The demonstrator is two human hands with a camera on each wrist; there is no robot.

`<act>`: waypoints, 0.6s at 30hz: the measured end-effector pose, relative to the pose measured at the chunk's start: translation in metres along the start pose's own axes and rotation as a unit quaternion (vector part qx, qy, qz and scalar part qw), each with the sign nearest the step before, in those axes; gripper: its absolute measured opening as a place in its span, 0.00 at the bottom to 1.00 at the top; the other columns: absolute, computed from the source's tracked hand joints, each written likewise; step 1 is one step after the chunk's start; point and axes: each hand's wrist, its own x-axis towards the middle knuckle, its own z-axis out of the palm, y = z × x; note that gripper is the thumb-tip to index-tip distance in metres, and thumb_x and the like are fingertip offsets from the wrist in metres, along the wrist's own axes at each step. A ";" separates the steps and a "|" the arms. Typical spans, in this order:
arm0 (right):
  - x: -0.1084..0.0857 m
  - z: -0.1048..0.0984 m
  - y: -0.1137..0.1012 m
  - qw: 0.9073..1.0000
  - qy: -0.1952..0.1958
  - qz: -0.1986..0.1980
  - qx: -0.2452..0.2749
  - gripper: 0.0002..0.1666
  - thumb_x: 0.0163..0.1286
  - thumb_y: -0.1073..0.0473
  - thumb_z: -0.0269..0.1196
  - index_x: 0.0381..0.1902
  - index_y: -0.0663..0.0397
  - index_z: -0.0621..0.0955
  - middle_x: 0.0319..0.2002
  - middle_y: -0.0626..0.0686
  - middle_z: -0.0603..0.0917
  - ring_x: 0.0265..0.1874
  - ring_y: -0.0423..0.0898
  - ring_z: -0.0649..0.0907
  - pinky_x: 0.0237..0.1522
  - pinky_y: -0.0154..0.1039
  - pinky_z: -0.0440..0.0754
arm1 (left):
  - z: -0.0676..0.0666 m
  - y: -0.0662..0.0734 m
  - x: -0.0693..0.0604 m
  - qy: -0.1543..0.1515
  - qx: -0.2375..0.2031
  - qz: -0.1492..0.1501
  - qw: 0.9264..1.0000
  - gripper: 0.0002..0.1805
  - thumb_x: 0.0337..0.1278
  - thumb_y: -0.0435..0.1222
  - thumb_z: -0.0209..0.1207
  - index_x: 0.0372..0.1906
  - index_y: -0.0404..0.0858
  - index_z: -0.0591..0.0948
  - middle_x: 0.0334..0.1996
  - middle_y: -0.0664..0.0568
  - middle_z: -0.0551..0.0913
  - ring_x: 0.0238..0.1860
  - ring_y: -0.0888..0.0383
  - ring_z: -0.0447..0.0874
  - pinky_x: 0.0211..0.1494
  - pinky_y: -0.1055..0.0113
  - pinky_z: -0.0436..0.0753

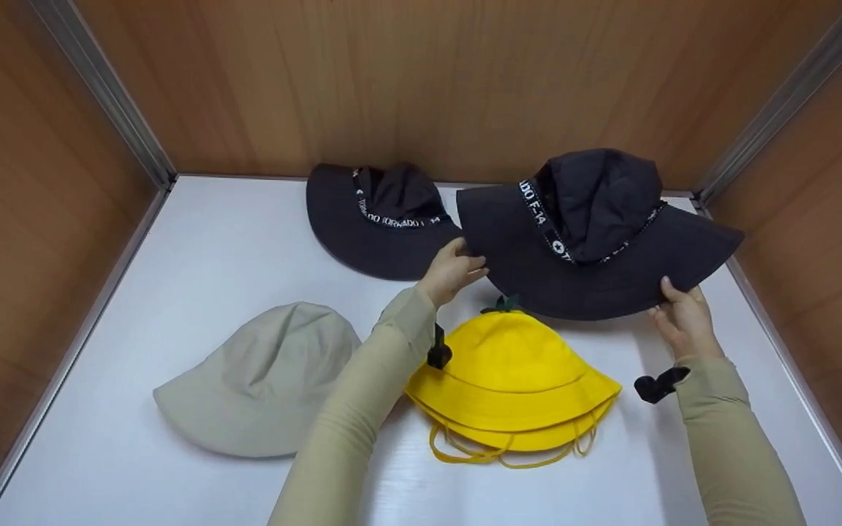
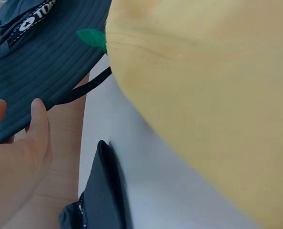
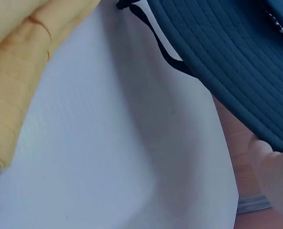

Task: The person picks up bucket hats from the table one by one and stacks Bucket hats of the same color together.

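Both hands hold up a dark wide-brimmed hat (image 1: pixel 611 285) by its brim at the right of the head view. My left hand (image 1: pixel 452 274) pinches the brim's left edge; in the left wrist view the thumb and fingers lie on either side of it. At the lower right edge, my right hand (image 1: pixel 686 318) grips the brim with the thumb on top. A lettered band runs round the crown, and a dark strap (image 3: pixel 165 55) hangs below the brim. Beneath the held hat sits a yellow hat (image 1: pixel 516 358) with a green leaf on top and yellow cords.
A second dark hat (image 1: pixel 384 248) with a lettered band lies at the back, left of the held one. A beige bucket hat (image 1: pixel 267 394) lies at the front left. Wooden walls (image 1: pixel 421 88) enclose the white table (image 1: pixel 202 256) at the back and sides.
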 end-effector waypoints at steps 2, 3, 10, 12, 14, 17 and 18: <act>-0.001 -0.002 0.000 1.000 0.007 -0.002 -0.016 0.12 0.68 0.67 0.55 0.44 0.46 0.74 0.32 0.49 0.81 0.29 0.43 0.78 0.26 0.35 0.74 | -0.003 -0.003 0.000 -0.005 -0.008 -0.009 1.000 0.38 0.64 0.25 0.50 0.74 0.36 0.47 0.73 0.39 0.51 0.66 0.48 0.68 0.59 0.66 0.77; -0.002 -0.003 0.000 1.000 0.008 -0.001 -0.018 0.12 0.68 0.67 0.56 0.45 0.46 0.73 0.32 0.49 0.81 0.28 0.43 0.77 0.26 0.35 0.73 | -0.004 -0.005 0.000 -0.008 -0.012 -0.011 1.000 0.38 0.64 0.25 0.50 0.75 0.37 0.47 0.73 0.39 0.51 0.66 0.48 0.67 0.59 0.65 0.76; 0.004 -0.019 0.001 1.000 0.010 0.014 0.005 0.30 0.65 0.69 0.59 0.61 0.39 0.69 0.43 0.46 0.78 0.46 0.40 0.79 0.45 0.37 0.81 | -0.005 -0.014 0.004 -0.026 -0.033 -0.020 0.999 0.37 0.65 0.28 0.52 0.75 0.40 0.49 0.73 0.42 0.54 0.68 0.50 0.65 0.64 0.65 0.72; 0.007 -0.021 -0.001 0.999 0.026 0.019 0.001 0.36 0.65 0.69 0.59 0.67 0.35 0.65 0.45 0.45 0.77 0.52 0.38 0.76 0.49 0.36 0.79 | -0.003 -0.017 0.006 -0.026 -0.039 -0.024 0.999 0.37 0.64 0.29 0.53 0.74 0.40 0.51 0.72 0.42 0.56 0.68 0.49 0.64 0.65 0.65 0.71; 0.009 -0.020 -0.003 0.999 0.044 0.027 0.003 0.41 0.66 0.68 0.58 0.71 0.33 0.59 0.47 0.43 0.75 0.58 0.36 0.71 0.54 0.34 0.76 | -0.002 -0.020 0.008 -0.026 -0.053 -0.026 0.998 0.37 0.63 0.30 0.54 0.73 0.39 0.53 0.71 0.42 0.58 0.68 0.49 0.63 0.66 0.63 0.69; 0.010 -0.015 -0.006 0.997 0.067 0.035 -0.014 0.44 0.68 0.67 0.55 0.74 0.31 0.51 0.50 0.40 0.71 0.62 0.33 0.64 0.61 0.29 0.67 | 0.000 -0.026 0.010 -0.027 -0.066 -0.027 0.997 0.36 0.63 0.31 0.55 0.73 0.38 0.53 0.70 0.41 0.59 0.69 0.48 0.61 0.69 0.61 0.66; 0.011 -0.014 -0.006 0.997 0.074 0.035 -0.016 0.44 0.69 0.67 0.54 0.74 0.31 0.50 0.50 0.40 0.71 0.61 0.33 0.65 0.62 0.28 0.66 | 0.000 -0.028 0.010 -0.028 -0.068 -0.028 0.997 0.36 0.64 0.31 0.54 0.73 0.38 0.52 0.71 0.41 0.59 0.70 0.47 0.60 0.69 0.61 0.65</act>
